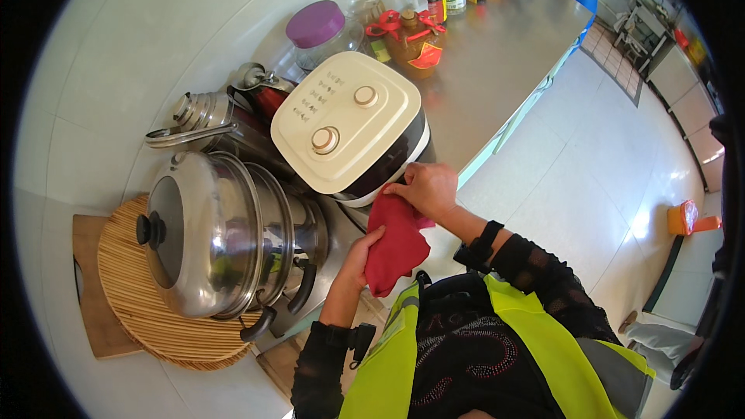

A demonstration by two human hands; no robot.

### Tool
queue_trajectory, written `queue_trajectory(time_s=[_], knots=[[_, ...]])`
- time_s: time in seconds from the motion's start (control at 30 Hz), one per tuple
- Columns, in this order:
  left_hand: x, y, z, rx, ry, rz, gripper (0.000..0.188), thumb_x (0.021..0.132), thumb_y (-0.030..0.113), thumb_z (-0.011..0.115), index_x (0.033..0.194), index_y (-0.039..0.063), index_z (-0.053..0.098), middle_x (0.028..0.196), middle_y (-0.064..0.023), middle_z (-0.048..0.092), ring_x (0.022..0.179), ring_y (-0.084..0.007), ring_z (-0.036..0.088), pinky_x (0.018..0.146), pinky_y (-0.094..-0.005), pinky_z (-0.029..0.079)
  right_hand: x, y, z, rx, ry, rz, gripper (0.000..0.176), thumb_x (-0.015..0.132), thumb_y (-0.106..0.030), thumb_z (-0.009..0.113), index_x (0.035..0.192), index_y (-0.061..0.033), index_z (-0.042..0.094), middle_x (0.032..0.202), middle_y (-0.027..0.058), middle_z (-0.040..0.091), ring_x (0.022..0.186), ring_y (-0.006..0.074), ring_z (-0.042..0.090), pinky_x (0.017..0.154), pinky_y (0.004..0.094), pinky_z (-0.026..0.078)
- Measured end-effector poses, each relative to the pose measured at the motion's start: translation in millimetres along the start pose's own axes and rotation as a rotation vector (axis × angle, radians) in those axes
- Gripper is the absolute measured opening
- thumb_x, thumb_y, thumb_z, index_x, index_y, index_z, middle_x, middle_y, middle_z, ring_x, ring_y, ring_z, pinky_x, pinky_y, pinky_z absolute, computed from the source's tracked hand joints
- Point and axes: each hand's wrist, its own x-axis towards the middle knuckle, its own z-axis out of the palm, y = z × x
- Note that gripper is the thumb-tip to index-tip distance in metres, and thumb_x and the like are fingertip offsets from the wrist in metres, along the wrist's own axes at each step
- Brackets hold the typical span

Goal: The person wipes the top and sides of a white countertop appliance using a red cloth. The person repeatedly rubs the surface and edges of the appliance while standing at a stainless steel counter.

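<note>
A red cloth (pixel 397 247) hangs bunched between my two hands, in front of an air fryer (pixel 349 113) with a cream top and two knobs. My left hand (pixel 354 259) grips the cloth at its lower left side. Fingers of my right hand (pixel 429 189) are curled and pinch the cloth's upper edge, close to the appliance's lower front corner. The front of the air fryer is dark with a white band, partly hidden by my right hand.
Left of the air fryer stand a lidded steel steamer pot (pixel 233 238) and a steel thermos (pixel 204 110). A woven round tray (pixel 134 279) and a wooden board (pixel 87 302) lean behind. A brown jug (pixel 413 41), a purple-lidded jar (pixel 320 29) and bottles line the steel counter (pixel 495 41). A person's legs (pixel 657 340) show at right.
</note>
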Motion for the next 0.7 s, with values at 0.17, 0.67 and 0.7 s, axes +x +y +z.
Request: queue_trajectory(time_s=[0.17, 0.67, 0.7], knots=[[7, 2, 3, 0.038, -0.036, 0.017, 0.052, 0.093, 0.032, 0.062, 0.128, -0.004, 0.05, 0.115, -0.0183, 0.065, 0.095, -0.0306, 0.068, 0.082, -0.0423, 0.056, 5, 12, -10, 0.098, -0.061, 0.203, 0.047, 0.065, -0.057, 0.077, 0.059, -0.012, 0.066, 0.053, 0.0064, 0.06, 0.05, 0.0271, 0.058, 0.05, 0.0387, 0.045], [-4, 1, 8, 0.147, 0.083, 0.142, 0.053, 0.09, 0.031, 0.067, 0.127, -0.005, 0.052, 0.114, -0.0173, 0.065, 0.096, -0.0256, 0.067, 0.083, -0.0364, 0.055, 0, 5, -3, 0.129, -0.009, 0.152, 0.04, 0.073, -0.048, 0.074, 0.057, -0.0114, 0.067, 0.054, 0.0092, 0.059, 0.051, 0.0301, 0.059, 0.049, 0.0401, 0.045], [-1, -1, 12, 0.163, 0.078, 0.144, 0.053, 0.09, 0.03, 0.067, 0.127, -0.005, 0.052, 0.114, -0.0172, 0.065, 0.096, -0.0254, 0.067, 0.083, -0.0361, 0.055, -1, 2, -1, 0.13, 0.03, 0.06, 0.04, 0.073, -0.047, 0.074, 0.057, -0.0113, 0.067, 0.054, 0.0092, 0.059, 0.051, 0.0301, 0.059, 0.049, 0.0403, 0.045]])
